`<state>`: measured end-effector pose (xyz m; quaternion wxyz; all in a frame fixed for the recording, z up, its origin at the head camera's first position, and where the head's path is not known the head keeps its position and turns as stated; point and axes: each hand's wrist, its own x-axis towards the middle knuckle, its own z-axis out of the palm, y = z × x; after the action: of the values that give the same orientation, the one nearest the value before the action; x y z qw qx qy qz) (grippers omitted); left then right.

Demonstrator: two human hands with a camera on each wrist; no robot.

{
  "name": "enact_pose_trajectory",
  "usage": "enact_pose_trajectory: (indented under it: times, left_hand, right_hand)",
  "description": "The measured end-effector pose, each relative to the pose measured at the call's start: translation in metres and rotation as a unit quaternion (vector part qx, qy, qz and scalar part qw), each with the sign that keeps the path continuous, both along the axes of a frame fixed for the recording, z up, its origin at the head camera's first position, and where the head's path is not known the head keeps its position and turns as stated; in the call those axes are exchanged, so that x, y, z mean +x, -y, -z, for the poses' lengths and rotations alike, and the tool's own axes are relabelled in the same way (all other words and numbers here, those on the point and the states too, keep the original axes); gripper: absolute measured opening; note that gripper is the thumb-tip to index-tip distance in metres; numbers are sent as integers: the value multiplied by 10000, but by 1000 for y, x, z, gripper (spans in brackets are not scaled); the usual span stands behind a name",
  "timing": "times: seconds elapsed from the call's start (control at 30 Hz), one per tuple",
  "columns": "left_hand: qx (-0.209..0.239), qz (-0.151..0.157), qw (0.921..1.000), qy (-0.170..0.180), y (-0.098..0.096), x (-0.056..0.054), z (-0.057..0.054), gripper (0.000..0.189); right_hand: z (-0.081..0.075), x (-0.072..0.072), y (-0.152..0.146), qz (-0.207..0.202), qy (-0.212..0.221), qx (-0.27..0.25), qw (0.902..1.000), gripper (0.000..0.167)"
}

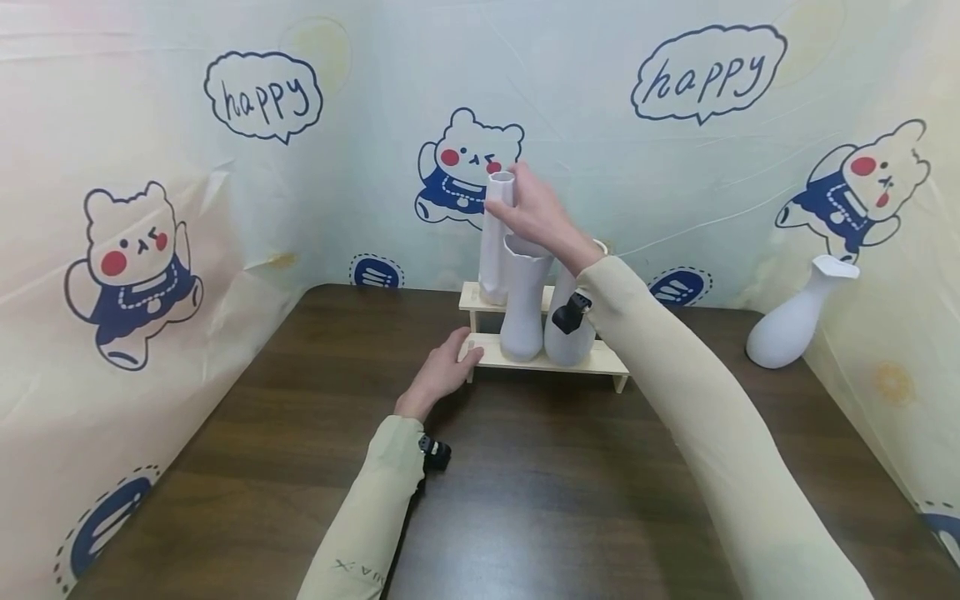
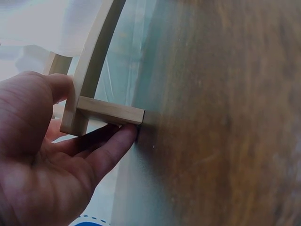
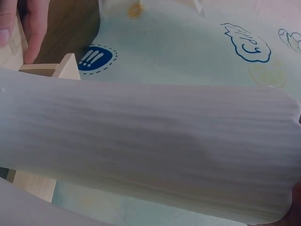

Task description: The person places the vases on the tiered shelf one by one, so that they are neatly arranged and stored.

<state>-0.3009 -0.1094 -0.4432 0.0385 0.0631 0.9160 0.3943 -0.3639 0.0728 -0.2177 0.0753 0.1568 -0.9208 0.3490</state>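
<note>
Right hand (image 1: 531, 208) pinches a slim, faceted white vase (image 1: 492, 250) on the top step of a wooden stand (image 1: 604, 360); left hand (image 1: 441, 373) grips the stand's left end. Two curvy vases (image 1: 522, 304) sit in front; dark wood-grain desk (image 1: 555, 467) beneath.

Both arms (image 1: 697, 400) forward, right hand (image 1: 536, 210) high, left hand (image 1: 438, 377) low, each in a grip

Your head view is bright, with a pale glare on the dark table (image 1: 555, 483). Your left wrist view is dimmer, its upper left corner washed out, the table blurred. In your right wrist view the vase (image 3: 150, 146) lies in grey shade, perhaps slightly out of focus.
</note>
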Motion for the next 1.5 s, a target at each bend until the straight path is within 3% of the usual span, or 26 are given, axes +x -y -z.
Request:
enact_pose_trajectory:
  times: [0.47,0.73,0.97,1.17,1.5]
  left_hand:
    - [19,15,10000,-45,1,-1,2,64]
    - [47,46,9999,-77,-4,2,8,64]
    - [97,7,9999,-98,-3,1,4,65]
    - [44,6,10000,-23,-1,1,2,65]
    - [4,55,10000,33,0,0,0,68]
  right_hand:
    - [-6,5,-1,-4,35,423,9991,65]
    - [-7,13,-15,-178,235,311,9991,73]
    - [-13,26,-34,-86,417,-100,9990,76]
    - [-16,37,-51,-120,134,-237,9996,70]
    - [-6,52,-78,-338,-646,-534,9959,60]
